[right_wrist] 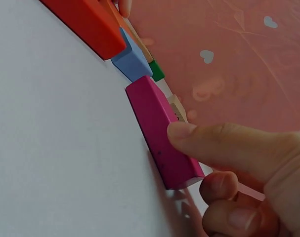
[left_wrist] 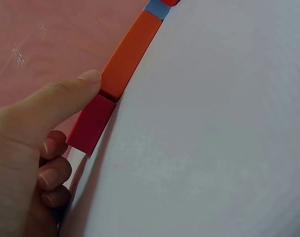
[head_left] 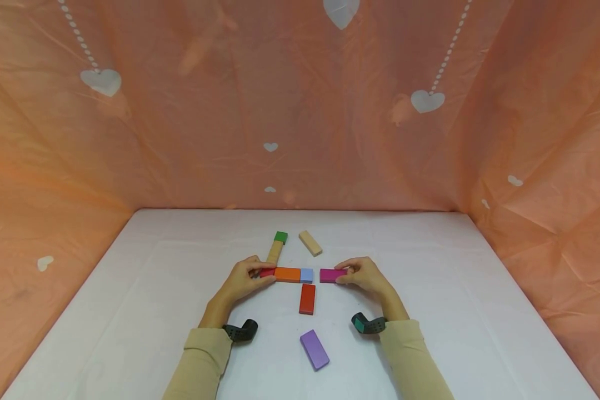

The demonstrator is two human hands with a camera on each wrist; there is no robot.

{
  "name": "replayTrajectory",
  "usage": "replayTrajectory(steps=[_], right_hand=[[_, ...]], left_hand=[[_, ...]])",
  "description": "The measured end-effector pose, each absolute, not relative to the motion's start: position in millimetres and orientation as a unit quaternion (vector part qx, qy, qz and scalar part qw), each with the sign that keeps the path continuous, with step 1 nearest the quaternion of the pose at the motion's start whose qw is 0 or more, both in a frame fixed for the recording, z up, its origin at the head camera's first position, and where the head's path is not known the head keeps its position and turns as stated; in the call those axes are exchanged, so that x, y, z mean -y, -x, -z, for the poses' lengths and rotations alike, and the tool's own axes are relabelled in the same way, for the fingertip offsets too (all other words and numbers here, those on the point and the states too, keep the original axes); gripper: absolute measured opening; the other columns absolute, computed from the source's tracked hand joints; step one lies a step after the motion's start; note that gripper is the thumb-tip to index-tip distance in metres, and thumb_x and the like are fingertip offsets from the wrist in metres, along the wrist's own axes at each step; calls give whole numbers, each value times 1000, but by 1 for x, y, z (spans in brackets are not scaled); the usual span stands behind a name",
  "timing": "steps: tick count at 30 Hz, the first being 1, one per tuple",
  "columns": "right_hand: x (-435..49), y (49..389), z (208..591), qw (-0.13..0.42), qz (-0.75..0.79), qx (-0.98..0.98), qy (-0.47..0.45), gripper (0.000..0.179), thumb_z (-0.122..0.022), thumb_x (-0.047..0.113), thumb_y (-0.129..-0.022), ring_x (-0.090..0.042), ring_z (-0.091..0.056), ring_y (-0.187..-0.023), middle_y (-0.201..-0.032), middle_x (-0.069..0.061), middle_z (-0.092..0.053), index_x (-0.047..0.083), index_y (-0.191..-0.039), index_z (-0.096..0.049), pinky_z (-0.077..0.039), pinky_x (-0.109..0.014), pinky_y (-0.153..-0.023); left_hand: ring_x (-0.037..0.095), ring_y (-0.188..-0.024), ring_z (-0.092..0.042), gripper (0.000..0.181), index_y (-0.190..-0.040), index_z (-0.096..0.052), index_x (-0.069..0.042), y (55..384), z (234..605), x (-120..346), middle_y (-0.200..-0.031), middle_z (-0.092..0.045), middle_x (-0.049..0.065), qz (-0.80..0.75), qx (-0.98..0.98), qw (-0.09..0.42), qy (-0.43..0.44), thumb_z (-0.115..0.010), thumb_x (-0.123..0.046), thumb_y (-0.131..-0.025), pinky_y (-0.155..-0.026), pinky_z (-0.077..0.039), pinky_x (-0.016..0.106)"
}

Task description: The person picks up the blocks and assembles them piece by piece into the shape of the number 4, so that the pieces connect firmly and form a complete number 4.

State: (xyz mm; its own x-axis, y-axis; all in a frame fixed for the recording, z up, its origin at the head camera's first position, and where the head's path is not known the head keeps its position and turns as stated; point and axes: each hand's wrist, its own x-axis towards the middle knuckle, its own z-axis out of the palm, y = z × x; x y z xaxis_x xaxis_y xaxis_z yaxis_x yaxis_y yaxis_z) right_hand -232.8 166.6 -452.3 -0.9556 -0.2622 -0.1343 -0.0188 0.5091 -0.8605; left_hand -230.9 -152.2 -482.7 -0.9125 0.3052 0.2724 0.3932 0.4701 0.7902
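Note:
In the head view my left hand [head_left: 246, 278] pinches a short crimson block [left_wrist: 92, 123] at the left end of a row. An orange block [head_left: 287, 275] and a light blue block [head_left: 306, 275] continue that row to the right, end to end. My right hand [head_left: 365, 275] grips a magenta block [head_left: 332, 275] between thumb and fingers, its near end a small gap from the light blue one. Just below the light blue block lies a red block [head_left: 307, 299], pointing toward me. Behind the row, a plain wooden block [head_left: 275, 253] meets a green block [head_left: 281, 237] at its far end.
A loose plain wooden block [head_left: 310, 243] lies behind the row, tilted. Closer to me, a purple block [head_left: 314, 350] rests at an angle between my forearms. The white table [head_left: 105, 311] is bordered by an orange cloth [head_left: 300, 111] with pale hearts.

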Motion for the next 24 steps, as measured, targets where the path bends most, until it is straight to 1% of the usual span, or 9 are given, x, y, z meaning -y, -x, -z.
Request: replayTrajectory(steps=[5, 14, 24], right_hand=[[-165, 232, 452, 122, 491, -858, 87, 32, -75, 6, -80, -11, -40, -62, -61, 4, -41, -6, -108, -69, -33, -20, -59], [-164, 233, 454, 136, 506, -848, 79, 32, -74, 6, -81, -12, -40, -63, -60, 3, -42, -7, -110, -68, -35, -20, -58], [-161, 233, 454, 131, 495, -855, 80, 32, -75, 7, -81, -13, -40, -64, -60, 3, -41, -5, -110, -69, -34, -21, -60]], left_hand=[[4, -66, -35, 28, -103, -75, -4, 231, 483, 151, -68, -40, 0, 472, 859, 43, 196, -80, -12, -76, -60, -28, 18], [4, -66, -35, 26, -102, -76, -4, 232, 485, 151, -68, -41, 1, 473, 857, 44, 197, -79, -12, -77, -59, -29, 19], [5, -68, -36, 28, -104, -75, -6, 232, 484, 152, -71, -43, 2, 474, 859, 35, 191, -79, -14, -78, -61, -30, 19]])
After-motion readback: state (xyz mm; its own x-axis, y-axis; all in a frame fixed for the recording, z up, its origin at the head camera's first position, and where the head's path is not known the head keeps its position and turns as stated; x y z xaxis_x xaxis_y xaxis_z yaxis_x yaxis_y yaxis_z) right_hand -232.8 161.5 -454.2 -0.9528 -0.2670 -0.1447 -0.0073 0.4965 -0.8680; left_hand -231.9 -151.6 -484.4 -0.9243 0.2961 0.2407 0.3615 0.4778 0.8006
